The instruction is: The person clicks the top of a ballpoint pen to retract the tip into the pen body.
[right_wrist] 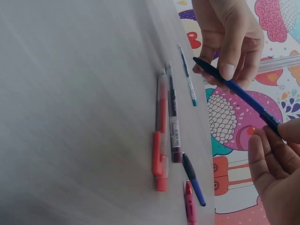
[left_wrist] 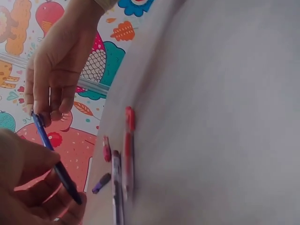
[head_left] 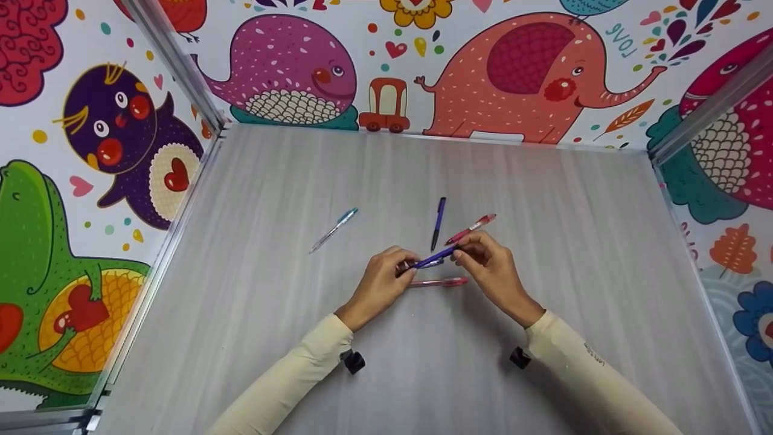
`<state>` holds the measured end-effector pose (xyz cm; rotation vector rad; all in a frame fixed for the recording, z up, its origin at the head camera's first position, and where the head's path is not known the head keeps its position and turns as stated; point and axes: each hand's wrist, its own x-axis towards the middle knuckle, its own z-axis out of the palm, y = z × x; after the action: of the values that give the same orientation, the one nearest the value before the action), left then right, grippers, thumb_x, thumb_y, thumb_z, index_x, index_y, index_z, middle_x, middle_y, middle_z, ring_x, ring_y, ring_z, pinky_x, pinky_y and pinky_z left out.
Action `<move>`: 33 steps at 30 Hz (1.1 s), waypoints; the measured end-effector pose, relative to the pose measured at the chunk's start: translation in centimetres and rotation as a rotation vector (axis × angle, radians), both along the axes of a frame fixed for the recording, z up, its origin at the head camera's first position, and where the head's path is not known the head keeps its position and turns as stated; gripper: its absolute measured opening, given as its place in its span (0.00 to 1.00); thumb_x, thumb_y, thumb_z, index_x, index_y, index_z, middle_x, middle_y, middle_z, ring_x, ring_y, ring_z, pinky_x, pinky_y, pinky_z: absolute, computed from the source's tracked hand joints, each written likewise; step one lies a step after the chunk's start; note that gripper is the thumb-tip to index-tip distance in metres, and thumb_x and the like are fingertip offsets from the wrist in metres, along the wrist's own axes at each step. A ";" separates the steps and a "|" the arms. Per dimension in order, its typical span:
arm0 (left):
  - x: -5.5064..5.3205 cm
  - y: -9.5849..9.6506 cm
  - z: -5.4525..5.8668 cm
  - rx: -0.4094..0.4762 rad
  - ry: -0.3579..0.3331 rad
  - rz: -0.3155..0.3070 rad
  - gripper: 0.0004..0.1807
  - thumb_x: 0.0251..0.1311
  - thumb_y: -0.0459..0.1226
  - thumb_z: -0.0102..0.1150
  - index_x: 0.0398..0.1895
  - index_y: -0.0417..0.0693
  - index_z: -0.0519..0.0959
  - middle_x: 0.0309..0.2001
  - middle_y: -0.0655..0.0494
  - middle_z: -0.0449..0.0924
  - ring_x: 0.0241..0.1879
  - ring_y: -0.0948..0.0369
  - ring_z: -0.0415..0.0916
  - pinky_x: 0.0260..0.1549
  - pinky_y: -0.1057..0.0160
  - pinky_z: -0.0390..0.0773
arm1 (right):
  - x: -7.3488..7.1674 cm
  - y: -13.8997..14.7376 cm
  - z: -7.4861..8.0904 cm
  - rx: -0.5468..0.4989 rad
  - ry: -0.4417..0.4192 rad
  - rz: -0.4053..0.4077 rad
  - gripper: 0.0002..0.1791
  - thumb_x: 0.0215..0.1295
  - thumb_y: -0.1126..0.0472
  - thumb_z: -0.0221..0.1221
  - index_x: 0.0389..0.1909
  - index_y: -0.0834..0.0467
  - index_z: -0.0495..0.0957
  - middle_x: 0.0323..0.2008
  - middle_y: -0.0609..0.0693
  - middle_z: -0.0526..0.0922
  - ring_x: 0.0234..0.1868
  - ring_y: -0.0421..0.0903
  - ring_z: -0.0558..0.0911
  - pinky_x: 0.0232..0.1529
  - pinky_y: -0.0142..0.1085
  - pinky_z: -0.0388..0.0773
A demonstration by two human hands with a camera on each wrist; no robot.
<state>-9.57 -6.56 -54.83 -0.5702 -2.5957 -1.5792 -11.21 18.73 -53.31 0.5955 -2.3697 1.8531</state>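
Observation:
Both hands hold a blue pen (head_left: 438,256) with a black grip, tilted above the tabletop. My left hand (head_left: 383,279) pinches it near the dark tip end, thumb on top in the right wrist view. At the other end, the fingertips of my right hand (head_left: 494,266) pinch the pen. Beneath the hands lie a red-capped clear pen (right_wrist: 160,140) and a clear pen with a dark end (right_wrist: 174,122), side by side. Just beyond are a second blue pen (head_left: 439,222) with a black grip and a pinkish-red pen (head_left: 472,228).
A clear pen with a light blue end (head_left: 335,229) lies to the left on the grey wood-look table (head_left: 290,181). Printed cartoon panels (head_left: 290,66) stand along the back and both sides, with metal frame bars (head_left: 175,60) at the corners.

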 end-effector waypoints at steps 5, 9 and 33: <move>0.0 -0.6 -0.6 -0.086 0.078 0.023 0.07 0.70 0.26 0.71 0.47 0.39 0.89 0.43 0.50 0.87 0.43 0.57 0.85 0.45 0.61 0.86 | 0.2 0.0 -0.7 0.039 -0.019 0.003 0.09 0.73 0.73 0.68 0.50 0.64 0.83 0.43 0.55 0.92 0.43 0.53 0.91 0.48 0.32 0.87; 0.1 -1.0 -1.2 -0.126 0.127 0.028 0.06 0.69 0.26 0.72 0.46 0.39 0.89 0.43 0.50 0.87 0.45 0.56 0.85 0.47 0.60 0.86 | 0.3 0.1 -1.2 0.084 -0.008 0.002 0.09 0.71 0.73 0.70 0.48 0.62 0.85 0.43 0.51 0.92 0.43 0.48 0.90 0.49 0.31 0.86; -0.9 -3.3 -3.0 -0.245 0.189 0.079 0.05 0.68 0.25 0.71 0.43 0.39 0.89 0.43 0.49 0.86 0.46 0.53 0.83 0.48 0.54 0.85 | -2.2 -1.6 -3.5 0.209 -0.038 0.047 0.07 0.71 0.74 0.70 0.46 0.62 0.87 0.43 0.54 0.91 0.42 0.50 0.88 0.51 0.40 0.88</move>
<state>-10.44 -9.86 -57.83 -0.5905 -2.6466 -1.1324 -13.39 17.15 -56.79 0.6440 -2.6167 1.6593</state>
